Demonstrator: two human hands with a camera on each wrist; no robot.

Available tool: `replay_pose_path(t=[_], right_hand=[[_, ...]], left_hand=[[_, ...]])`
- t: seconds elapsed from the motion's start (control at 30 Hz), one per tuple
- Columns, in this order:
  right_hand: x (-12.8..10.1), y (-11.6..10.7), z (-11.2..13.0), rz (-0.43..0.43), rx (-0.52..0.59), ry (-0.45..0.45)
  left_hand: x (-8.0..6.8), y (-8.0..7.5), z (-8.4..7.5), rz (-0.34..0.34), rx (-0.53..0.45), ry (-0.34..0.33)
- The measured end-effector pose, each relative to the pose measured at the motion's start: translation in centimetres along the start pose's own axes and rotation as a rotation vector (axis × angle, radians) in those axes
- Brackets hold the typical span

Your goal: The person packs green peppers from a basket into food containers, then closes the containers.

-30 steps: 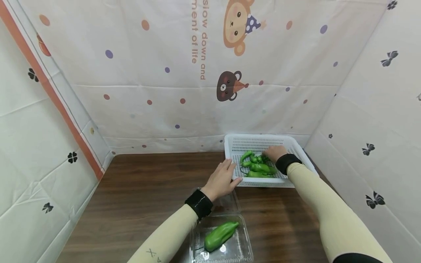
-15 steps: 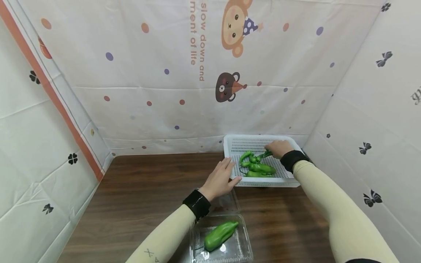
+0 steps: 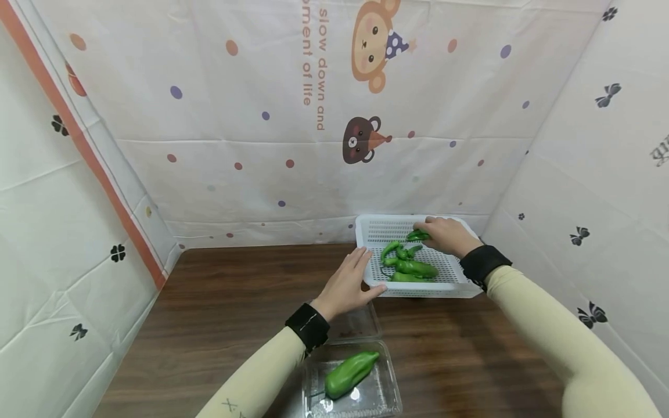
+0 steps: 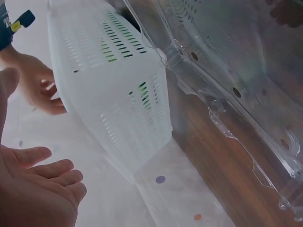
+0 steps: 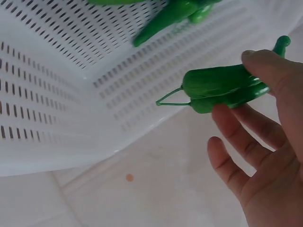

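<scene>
My right hand [image 3: 446, 235] pinches a dark green pepper [image 5: 215, 81] between thumb and fingers, above the back right of a white perforated basket [image 3: 434, 287]. A thin green loop sticks out from one end of the pepper. Whether it is one lobed pepper or two together, I cannot tell. Several green peppers [image 3: 415, 268] lie in the basket, towards its left and front. My left hand [image 3: 345, 287] holds nothing and stays at the basket's left front corner, fingers extended; touching or apart is unclear.
In front, a clear plastic box [image 3: 391, 380] with its lid [image 3: 363, 324] folded back holds one large green pepper [image 3: 351, 374]. The wooden table [image 3: 240, 290] extends left. Printed cloth walls [image 3: 261, 186] close in the back and sides, the basket being near the back one.
The right hand has lifted a pepper from the pile in the basket and moved it up and towards the back. My left hand has hardly moved.
</scene>
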State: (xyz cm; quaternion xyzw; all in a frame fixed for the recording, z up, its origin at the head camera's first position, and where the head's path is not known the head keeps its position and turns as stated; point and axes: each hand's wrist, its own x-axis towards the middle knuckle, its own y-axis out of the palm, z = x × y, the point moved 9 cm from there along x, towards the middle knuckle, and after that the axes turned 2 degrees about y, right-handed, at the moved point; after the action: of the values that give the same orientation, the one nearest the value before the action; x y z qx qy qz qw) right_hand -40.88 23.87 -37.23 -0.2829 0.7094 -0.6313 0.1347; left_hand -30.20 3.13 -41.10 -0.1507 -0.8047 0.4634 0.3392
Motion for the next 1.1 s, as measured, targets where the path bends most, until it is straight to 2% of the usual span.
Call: replay_pose_path(t=[0.27,0.4,0.53,0.7,0.97,1.1], right_hand=[[-0.7,-2.3,4.0,-0.169,0.069,-0.171],[-1.3,-3.4,5.4,-0.234,0.084,-0.222],[-1.9,-4.3,6.6,-0.252,0.091,-0.235],[-2.4,-5.2,8.6,-0.289,0.074,-0.294],[-3.7,-6.1,10.9,-0.362,0.039,-0.378],[-4.2,-6.4,11.9,-0.363,0.05,-0.394]], left_hand=[[-0.9,-0.9,0.4,0.002,-0.059,-0.018],[-0.9,-1.5,0.1,-0.006,-0.057,-0.001],[-1.0,-1.7,-0.2,-0.005,-0.037,0.02],[-1.9,-2.2,-0.4,0.011,-0.006,0.015],[-3.2,-2.9,-0.9,0.016,-0.024,0.037],[-3.8,-3.1,-1.0,0.029,-0.038,0.032]])
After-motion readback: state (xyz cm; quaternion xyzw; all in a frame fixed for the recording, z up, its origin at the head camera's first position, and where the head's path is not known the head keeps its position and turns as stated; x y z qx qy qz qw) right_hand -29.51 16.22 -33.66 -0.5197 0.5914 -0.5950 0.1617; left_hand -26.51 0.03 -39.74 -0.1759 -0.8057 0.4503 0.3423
